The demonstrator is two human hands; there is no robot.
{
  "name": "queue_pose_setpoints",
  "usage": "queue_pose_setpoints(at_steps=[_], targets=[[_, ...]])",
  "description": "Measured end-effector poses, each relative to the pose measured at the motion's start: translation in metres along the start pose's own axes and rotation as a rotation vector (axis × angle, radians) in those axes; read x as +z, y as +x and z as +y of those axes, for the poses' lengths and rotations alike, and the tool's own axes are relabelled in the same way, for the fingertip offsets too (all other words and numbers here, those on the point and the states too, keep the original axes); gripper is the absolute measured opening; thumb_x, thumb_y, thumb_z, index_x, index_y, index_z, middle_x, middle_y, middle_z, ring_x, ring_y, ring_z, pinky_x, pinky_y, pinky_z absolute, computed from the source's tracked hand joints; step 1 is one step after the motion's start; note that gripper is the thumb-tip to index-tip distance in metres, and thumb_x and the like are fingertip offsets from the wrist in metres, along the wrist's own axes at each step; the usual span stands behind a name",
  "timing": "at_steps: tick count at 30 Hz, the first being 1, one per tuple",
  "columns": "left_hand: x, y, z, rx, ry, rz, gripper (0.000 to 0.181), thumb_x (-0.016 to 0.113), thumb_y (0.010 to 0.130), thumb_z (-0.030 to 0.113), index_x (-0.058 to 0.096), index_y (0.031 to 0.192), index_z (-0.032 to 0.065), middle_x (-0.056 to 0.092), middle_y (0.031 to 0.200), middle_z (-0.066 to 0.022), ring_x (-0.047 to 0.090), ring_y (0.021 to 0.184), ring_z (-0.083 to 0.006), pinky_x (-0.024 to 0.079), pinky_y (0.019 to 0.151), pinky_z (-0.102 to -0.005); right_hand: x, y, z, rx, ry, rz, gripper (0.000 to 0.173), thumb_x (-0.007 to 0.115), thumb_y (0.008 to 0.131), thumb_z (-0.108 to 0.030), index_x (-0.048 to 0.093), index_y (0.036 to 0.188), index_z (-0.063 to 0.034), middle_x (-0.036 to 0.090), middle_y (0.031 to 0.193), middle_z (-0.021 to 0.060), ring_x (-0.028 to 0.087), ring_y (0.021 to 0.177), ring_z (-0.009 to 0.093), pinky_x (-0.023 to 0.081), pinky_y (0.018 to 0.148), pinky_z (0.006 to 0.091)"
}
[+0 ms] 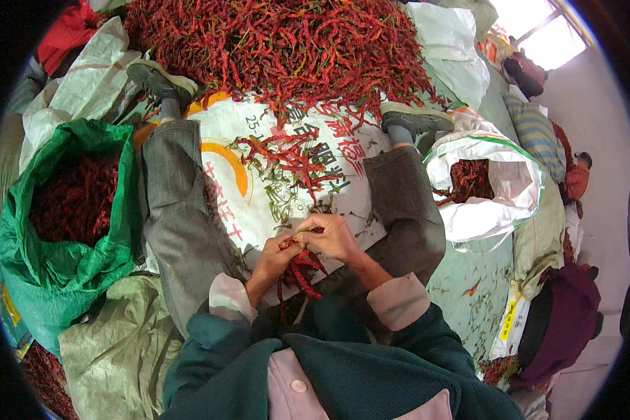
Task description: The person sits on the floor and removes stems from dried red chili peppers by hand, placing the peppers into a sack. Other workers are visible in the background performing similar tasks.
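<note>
My left hand (274,258) is closed round a bunch of dried red chili peppers (302,273), whose tips hang down over my lap. The fingers of my right hand (329,237) pinch at the stem end of the bunch, close against the left fingertips. Between my outstretched legs lies a white printed woven sack (226,121). Loose red chilies (289,152) are scattered on it, with green stems (281,202) nearer to me. A large heap of red chilies (278,47) rises beyond my feet.
At left stands an open green woven sack (68,262) of red chilies, at right an open white sack (483,220) with chilies inside. A folded pale sack (121,346) lies at lower left. Several other people sit along the right side, one in purple (569,320).
</note>
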State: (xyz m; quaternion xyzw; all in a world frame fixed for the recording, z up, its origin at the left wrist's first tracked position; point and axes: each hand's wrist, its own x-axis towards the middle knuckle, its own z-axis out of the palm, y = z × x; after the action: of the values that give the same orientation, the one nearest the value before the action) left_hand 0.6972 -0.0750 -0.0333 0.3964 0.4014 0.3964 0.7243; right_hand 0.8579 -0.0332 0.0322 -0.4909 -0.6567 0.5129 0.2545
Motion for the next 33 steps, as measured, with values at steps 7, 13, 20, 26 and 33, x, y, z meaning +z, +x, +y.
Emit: queue_pose_setpoints(at_steps=[7,13,20,26,33], targets=[[0.008,0.000,0.025,0.457,0.659,0.041,0.017,0.058,0.080,0.011,0.057,0.089,-0.0031,0.052,0.076,-0.0090,0.052,0.069,-0.0192,0.042,0.063,-0.0289,-0.007,-0.007,0.017,0.297,0.671,-0.029,0.018,0.062,0.079,-0.010,0.061,0.090,0.0048,0.059,0.071,0.0062,0.048,0.059,0.006,0.037,0.049,0.0202],[0.002,0.002,0.031,0.363,0.405,0.054,0.018,0.059,0.081,0.014,0.057,0.089,-0.0026,0.053,0.076,-0.0058,0.052,0.069,-0.0151,0.043,0.063,-0.0281,-0.018,0.000,0.029,0.265,0.801,-0.048,0.020,0.063,0.079,-0.013,0.062,0.092,0.0020,0.060,0.073,0.0079,0.052,0.064,0.009,0.040,0.052,0.0244],[0.001,0.007,0.037,-0.085,0.108,0.128,0.016,0.061,0.081,0.017,0.059,0.084,0.0020,0.050,0.072,0.0024,0.046,0.065,-0.0042,0.039,0.057,-0.0210,-0.057,0.074,0.062,0.194,-0.047,0.300,0.022,0.066,0.075,-0.018,0.065,0.089,-0.0016,0.064,0.074,0.0091,0.061,0.067,0.016,0.047,0.056,0.0333],[-0.003,0.014,0.028,0.101,0.144,0.128,0.014,0.063,0.080,0.014,0.060,0.084,0.0018,0.056,0.076,0.0007,0.051,0.068,-0.0062,0.041,0.061,-0.0201,-0.049,0.159,0.086,0.084,-0.444,0.594,0.023,0.067,0.071,-0.025,0.063,0.075,-0.0023,0.062,0.071,0.0142,0.062,0.068,0.027,0.047,0.058,0.0380],[-0.007,0.011,0.028,-0.110,-0.301,0.236,0.017,0.059,0.081,0.009,0.061,0.093,-0.0024,0.060,0.080,-0.0028,0.055,0.069,-0.0084,0.045,0.063,-0.0210,-0.045,0.096,0.025,0.254,0.110,0.249,0.025,0.064,0.074,-0.019,0.064,0.085,0.0024,0.062,0.068,0.0078,0.055,0.057,0.011,0.044,0.050,0.0270]])
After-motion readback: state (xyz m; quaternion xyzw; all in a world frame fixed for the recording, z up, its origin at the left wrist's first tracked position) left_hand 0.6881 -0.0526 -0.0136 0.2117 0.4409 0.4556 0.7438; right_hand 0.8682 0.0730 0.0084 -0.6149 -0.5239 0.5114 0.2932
